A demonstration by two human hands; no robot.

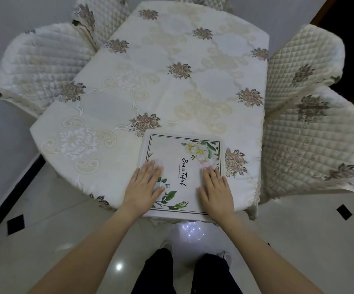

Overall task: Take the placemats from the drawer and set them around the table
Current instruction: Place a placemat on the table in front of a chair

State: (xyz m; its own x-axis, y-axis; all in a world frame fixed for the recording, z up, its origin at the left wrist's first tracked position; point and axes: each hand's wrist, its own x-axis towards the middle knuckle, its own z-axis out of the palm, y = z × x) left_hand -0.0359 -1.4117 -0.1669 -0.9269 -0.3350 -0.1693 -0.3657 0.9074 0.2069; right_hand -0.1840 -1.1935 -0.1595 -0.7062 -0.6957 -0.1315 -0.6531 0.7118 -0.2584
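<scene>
On the near edge of the table, a placemat lies flat, its near border just overhanging the table's rim toward the person. Its long axis runs away from the person, the printed script reading along that line. Left hand and right hand press it with straight fingers, gripping nothing, equally near.

Around me I count a cream embroidered tablecloth with brown rose motifs, quilted chair covers of the same pattern along both sides, a glossy pale tiled floor with small black insets, and my dark trousers below.
</scene>
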